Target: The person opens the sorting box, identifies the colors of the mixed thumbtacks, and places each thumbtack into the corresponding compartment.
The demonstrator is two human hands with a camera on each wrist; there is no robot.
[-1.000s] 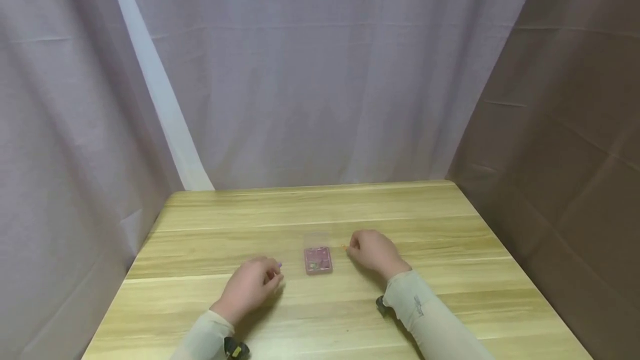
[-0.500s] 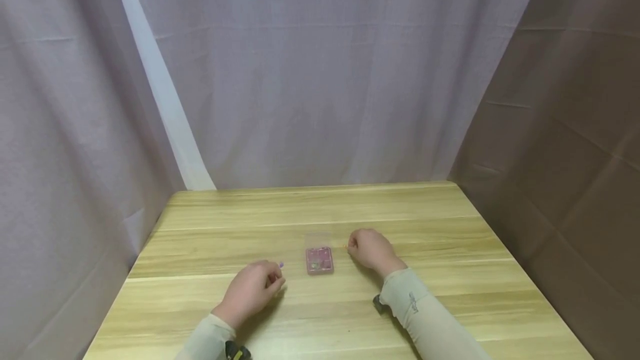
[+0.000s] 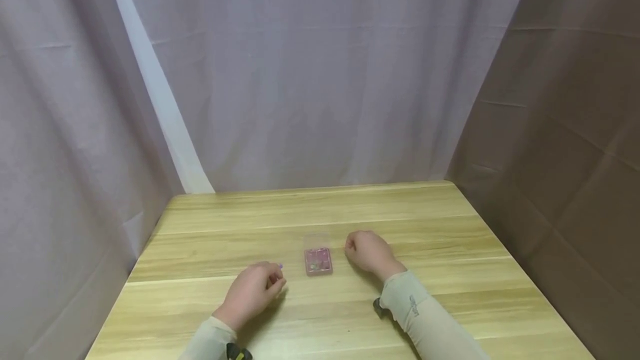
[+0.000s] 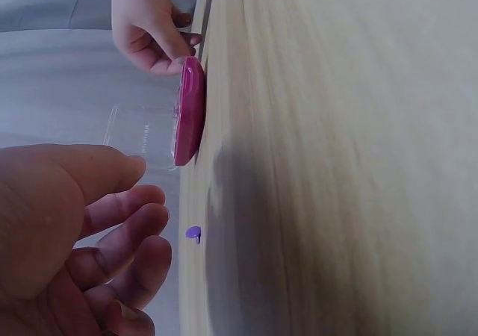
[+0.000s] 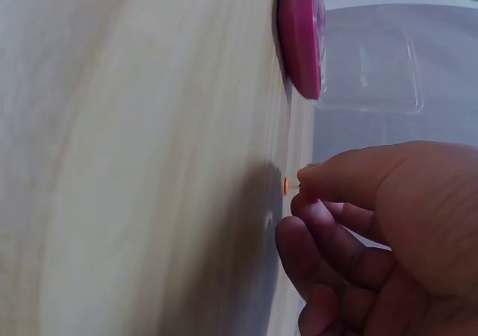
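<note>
A small pink compartment box [image 3: 318, 266] with its clear lid [image 5: 373, 71] raised stands between my hands, with small green and dark red pieces inside. My left hand [image 3: 251, 291] is held just left of it, fingers loosely bent, holding nothing. Beyond those fingertips a purple thumbtack [image 4: 194, 233] lies on the table, apart from the hand. To the box's right, my right hand [image 3: 370, 251] pinches an orange thumbtack [image 5: 286, 186] between thumb and index finger, its round head close to the table. The hand hides this tack in the head view.
The wood-grain table [image 3: 320, 210] carries all of this. Grey curtains [image 3: 320, 71] hang behind it and along both sides. A dark strap-mounted camera [image 3: 237, 351] sits at the left wrist, another black camera [image 3: 380, 308] at the right.
The right hand's fingers have closed in over the orange thumbtack, which showed beside them before and is now covered in the head view. The left hand has hardly moved.
</note>
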